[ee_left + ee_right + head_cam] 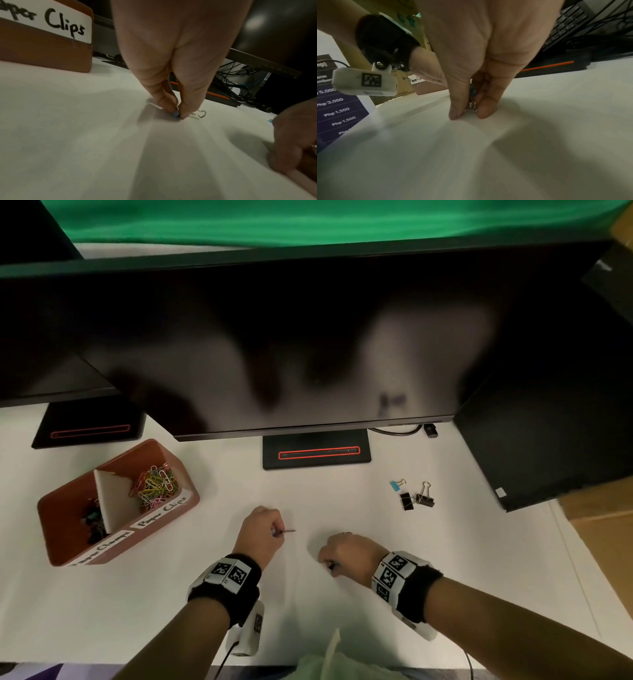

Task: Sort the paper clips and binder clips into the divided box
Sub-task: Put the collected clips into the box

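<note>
A brown divided box (178, 474) stands at the left, with coloured paper clips (156, 484) in its right compartment and dark binder clips (92, 520) in its left one. My left hand (275, 532) pinches a small blue binder clip (176, 115) on the white table between thumb and finger, and the clip's wire handle (201, 113) sticks out to the right. My right hand (330, 566) is curled beside it, its fingertips (455, 115) down on the table and pinching a small clip (472, 106) with silver and blue parts, mostly hidden. Three binder clips (412, 496) lie loose at the right.
A large dark monitor (274, 337) hangs over the back of the table, and its stand base (317, 453) sits behind my hands. A second stand (89, 429) is behind the box. A black case (548, 440) and cardboard (603, 535) bound the right side.
</note>
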Motion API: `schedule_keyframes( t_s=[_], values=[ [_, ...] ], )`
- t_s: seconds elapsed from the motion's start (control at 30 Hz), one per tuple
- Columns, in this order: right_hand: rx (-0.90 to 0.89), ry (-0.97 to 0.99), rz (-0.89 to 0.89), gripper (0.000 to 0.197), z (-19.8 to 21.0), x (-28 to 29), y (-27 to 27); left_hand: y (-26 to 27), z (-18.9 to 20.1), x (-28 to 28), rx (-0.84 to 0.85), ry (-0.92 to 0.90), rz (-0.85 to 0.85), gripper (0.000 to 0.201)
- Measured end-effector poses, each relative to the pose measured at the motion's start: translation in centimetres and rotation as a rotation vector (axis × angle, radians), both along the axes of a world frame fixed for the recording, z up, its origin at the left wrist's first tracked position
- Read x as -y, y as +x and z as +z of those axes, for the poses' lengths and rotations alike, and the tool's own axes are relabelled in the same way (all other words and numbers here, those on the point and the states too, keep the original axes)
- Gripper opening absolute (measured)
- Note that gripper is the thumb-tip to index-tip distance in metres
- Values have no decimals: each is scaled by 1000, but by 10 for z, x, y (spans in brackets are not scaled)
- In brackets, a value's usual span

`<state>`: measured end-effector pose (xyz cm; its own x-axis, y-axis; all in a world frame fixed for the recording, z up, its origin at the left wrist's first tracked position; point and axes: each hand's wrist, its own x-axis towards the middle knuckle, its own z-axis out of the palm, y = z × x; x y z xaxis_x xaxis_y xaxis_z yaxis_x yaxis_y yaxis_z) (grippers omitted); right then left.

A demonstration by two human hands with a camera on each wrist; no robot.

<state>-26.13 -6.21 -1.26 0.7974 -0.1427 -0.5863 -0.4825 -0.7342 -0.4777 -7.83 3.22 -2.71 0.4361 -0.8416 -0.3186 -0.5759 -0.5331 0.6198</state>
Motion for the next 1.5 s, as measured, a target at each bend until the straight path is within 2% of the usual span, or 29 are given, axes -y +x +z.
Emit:
schedule_keyframes(
  t_s=[0.13, 0.23, 0.37, 0.53, 0.6, 0.73, 0.83, 0.97, 1.03, 1.1, 1.2, 1.3, 1.4, 1.5],
  values=[
    [18, 33, -51, 32, 1, 4, 5, 7, 4, -4, -3, 40, -32, 28],
    [30, 60, -55, 25, 3, 4, 9, 12, 5, -10, -40, 21, -55, 38],
    [-3, 66, -42, 22, 3, 4, 19, 20, 6, -18, -109, 29, -46, 35],
    [-40, 40, 3, 21, 7, 1, 34, 33, 20, -34, -234, 10, 36, 34],
    [-2, 46, -3, 20, 14, 0, 49, 46, 38, -40, -281, -30, 107, 26],
    [178, 69, -18, 20, 45, -10, 113, 97, 80, -64, -344, -167, 310, 13],
    [327, 94, 8, 20, 72, -34, 181, 148, 100, -97, -249, -236, 483, 14],
    [466, 131, 0, 20, 94, -80, 274, 208, 104, -135, -157, -247, 711, 12],
    [455, 139, -46, 29, 96, -103, 311, 229, 100, -145, -249, -249, 780, 13],
    [426, 163, -94, 41, 95, -121, 335, 238, 101, -149, -393, -232, 815, 27],
    [460, 216, -136, 48, 91, -131, 346, 244, 111, -152, -382, -185, 711, 43],
    [524, 259, -171, 40, 90, -118, 331, 240, 122, -147, -282, -250, 623, 42],
    [530, 288, -189, 28, 87, -89, 293, 225, 131, -126, -204, -352, 536, 39],
    [558, 214, -295, 18, 78, -49, 233, 196, 134, -90, -266, -375, 406, 29]
  ],
)
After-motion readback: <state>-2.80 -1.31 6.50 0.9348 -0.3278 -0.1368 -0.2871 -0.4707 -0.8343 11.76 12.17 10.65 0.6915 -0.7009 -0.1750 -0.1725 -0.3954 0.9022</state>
